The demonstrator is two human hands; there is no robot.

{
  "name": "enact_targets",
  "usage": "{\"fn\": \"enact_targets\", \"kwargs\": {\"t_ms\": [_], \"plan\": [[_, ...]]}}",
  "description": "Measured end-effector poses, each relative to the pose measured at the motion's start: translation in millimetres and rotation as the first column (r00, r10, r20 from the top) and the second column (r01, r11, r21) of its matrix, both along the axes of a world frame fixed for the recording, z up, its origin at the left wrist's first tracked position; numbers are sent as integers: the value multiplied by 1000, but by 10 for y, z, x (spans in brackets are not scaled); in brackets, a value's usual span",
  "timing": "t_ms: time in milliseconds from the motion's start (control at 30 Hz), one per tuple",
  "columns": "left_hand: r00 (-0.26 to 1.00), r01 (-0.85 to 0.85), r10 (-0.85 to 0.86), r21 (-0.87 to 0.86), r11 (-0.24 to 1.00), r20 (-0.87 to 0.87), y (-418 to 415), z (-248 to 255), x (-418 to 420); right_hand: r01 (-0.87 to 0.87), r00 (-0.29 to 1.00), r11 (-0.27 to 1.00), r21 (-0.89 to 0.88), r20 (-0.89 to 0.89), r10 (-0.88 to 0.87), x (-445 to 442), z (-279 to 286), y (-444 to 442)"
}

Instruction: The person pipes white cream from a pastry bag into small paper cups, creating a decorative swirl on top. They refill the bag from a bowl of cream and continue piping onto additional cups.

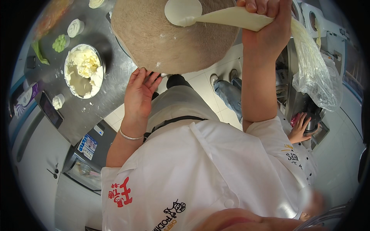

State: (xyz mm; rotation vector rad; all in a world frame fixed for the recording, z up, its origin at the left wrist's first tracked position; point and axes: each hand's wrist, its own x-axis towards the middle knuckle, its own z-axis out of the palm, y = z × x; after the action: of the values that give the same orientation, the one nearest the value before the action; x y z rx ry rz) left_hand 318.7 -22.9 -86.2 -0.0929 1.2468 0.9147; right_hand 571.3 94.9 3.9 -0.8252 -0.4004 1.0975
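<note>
My right hand point(264, 29) squeezes a piping bag point(234, 17) full of pale cream, its long clear plastic end trailing over the wrist. The bag's tip touches the edge of a round, smooth cream disc point(183, 10) that lies on a large, brownish, fuzzy-covered turntable point(176, 43). At the near left rim of this turntable is my left hand point(141, 86), palm up, thumb and index finger at the rim, other fingers spread. Left of it, a metal bowl point(84, 72) with whipped cream inside rests on the steel table.
Small cups of piped cream point(75, 28), one with green cream point(60, 43), stand on the steel table point(112, 98) near a phone point(50, 109). At the right, a co-worker's hands point(300, 128) hold a dark container point(312, 122) at another counter. A person's jeans-clad legs point(228, 92) show beyond my right arm.
</note>
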Motion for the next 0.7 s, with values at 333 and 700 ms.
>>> {"fn": "enact_targets", "kwargs": {"t_ms": [333,700], "plan": [[996,-78,77,33,996,45,57,-45,-157,14,998,1000,2,54,-14,12,37,6],[980,-200,200,36,979,8,92,174,-77,13,998,999,44,55,-15,57,-15,17]]}}
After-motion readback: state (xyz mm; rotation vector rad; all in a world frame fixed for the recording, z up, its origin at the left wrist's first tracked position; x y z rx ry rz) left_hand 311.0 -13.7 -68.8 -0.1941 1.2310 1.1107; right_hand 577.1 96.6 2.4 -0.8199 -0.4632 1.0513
